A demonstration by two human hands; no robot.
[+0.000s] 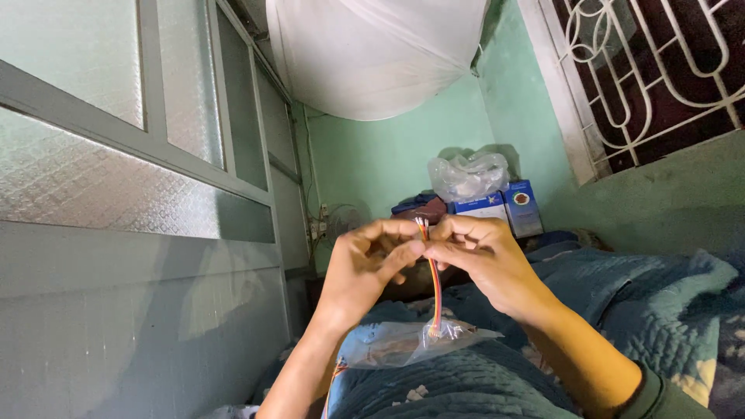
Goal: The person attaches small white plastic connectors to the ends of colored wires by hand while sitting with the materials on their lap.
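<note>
1. Your left hand is curling its fingers in, thumb & forefinger pinching the upper part of a multicolour ribbon cable — mostly closed, gripping the wires.
2. Your right hand is meeting it from the other side, fingertips closing on the same cable just below its top end; both hands are touching each other at the pinch.
3. The cable's bare tips are sticking up just above your fingers; the rest is hanging straight down, red/orange/yellow strands side by side.
4. The cable's lower end is running into a clear plastic bag, which is lying on the blue quilted blanket near its left edge, just below your wrists.
5. More coloured wires are showing under your left forearm, beside the bag's left corner; can't tell if they're joined to the held cable.
6. Behind your hands, at the blanket's far edge, blue & white boxes are standing w/ a crumpled clear plastic bag on top.
7. A frosted-glass partition is filling the left side; a green wall & a window grille are sitting behind & to the right.
8. A white cloth bundle is hanging overhead.
</note>
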